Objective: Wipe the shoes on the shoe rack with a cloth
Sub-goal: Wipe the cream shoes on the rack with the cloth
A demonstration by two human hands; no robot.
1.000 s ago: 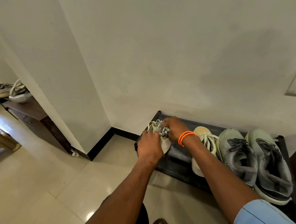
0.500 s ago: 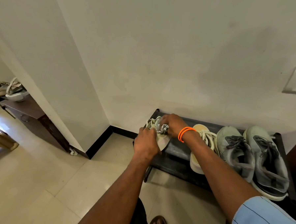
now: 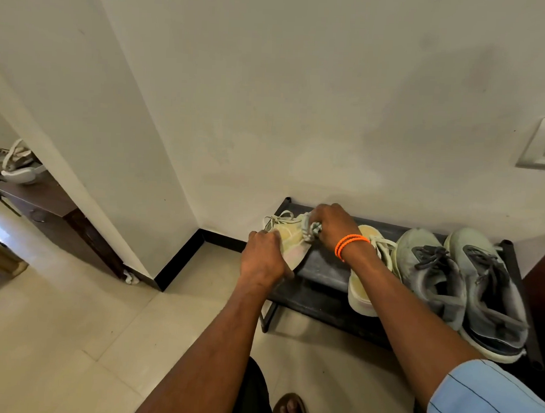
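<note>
While a black shoe rack (image 3: 324, 269) stood against the wall with two grey sneakers (image 3: 460, 279) and one pale yellow shoe (image 3: 359, 293) on it, the left hand (image 3: 263, 259) gripped a second pale yellow shoe (image 3: 290, 242) at the rack's left end, and the right hand (image 3: 333, 227), orange bands at its wrist, pressed a bunched grey cloth (image 3: 312, 230) to its top. Compared with a second earlier, the left hand had slid toward the shoe's near tip, exposing more upper.

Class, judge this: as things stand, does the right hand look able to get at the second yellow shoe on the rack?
Probably yes. The second yellow shoe lies uncovered directly beneath the right forearm, but the right hand grips the cloth.
</note>
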